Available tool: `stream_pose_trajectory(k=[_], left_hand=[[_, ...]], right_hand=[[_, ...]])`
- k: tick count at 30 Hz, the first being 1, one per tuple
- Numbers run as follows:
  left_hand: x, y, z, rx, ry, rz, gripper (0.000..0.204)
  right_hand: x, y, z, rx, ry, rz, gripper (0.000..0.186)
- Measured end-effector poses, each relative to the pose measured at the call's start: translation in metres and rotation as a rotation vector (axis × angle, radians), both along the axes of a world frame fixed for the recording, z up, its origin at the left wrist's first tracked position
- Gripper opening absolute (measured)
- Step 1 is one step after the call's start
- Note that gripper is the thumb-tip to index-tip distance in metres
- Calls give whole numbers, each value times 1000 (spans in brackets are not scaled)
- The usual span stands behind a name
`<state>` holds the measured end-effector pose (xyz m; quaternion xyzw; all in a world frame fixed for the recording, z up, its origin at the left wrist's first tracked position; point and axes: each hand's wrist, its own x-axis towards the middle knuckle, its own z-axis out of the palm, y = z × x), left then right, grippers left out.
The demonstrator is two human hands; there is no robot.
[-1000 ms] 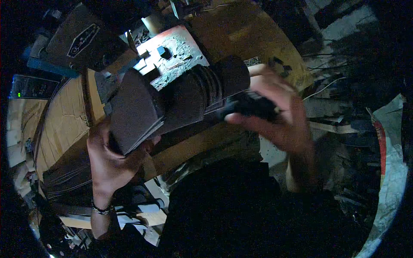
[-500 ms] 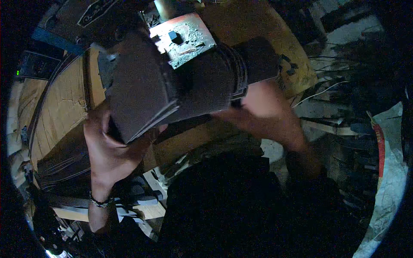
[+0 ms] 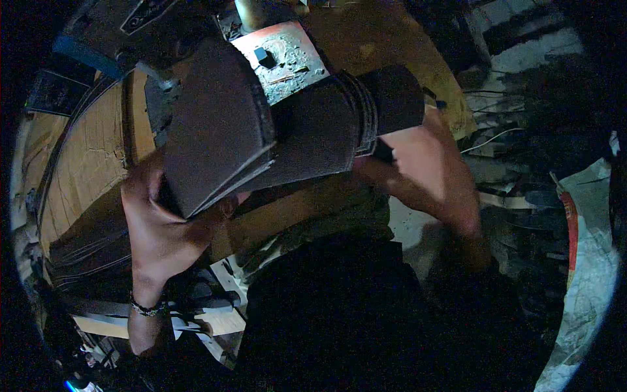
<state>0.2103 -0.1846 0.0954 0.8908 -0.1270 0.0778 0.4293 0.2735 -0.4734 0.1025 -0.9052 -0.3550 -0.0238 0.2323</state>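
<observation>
My left hand (image 3: 160, 242) grips a thick stack of dark brown sheets (image 3: 215, 124) at its lower left corner, thumb against the underside. The stack reaches rightward, with several ridged edge layers (image 3: 359, 111) toward its right. Beneath that right end, my right hand (image 3: 424, 176) is curled round a small black object (image 3: 384, 151), mostly hidden by the sheets, so I cannot make out what it is. Behind the stack lies a lit, stained metal plate (image 3: 290, 59) with a small dark block (image 3: 260, 54) on it, beside a pale cylinder (image 3: 248, 13).
Cardboard (image 3: 91, 170) covers the left of the work surface, with a yellowish board (image 3: 366, 39) behind the stack. A dark box with a blue edge (image 3: 81, 52) stands back left. Wires (image 3: 496, 130) and scraps lie at the right, near a torn pale sack (image 3: 584, 248).
The stack has shifted away from me and rightward. My right hand, earlier showing a black object in front of the stack, has moved beneath its right end, largely hiding that object.
</observation>
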Motion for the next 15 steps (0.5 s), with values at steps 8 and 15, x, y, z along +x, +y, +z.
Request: stream_pose_trajectory(k=[8, 15], left_hand=[[0, -3, 6, -88, 155, 48, 48], [3, -8, 6, -167, 155, 12, 48]], right_hand=[[11, -14, -8, 82, -90, 33, 24], [-2, -48, 18, 497, 149, -401, 30]])
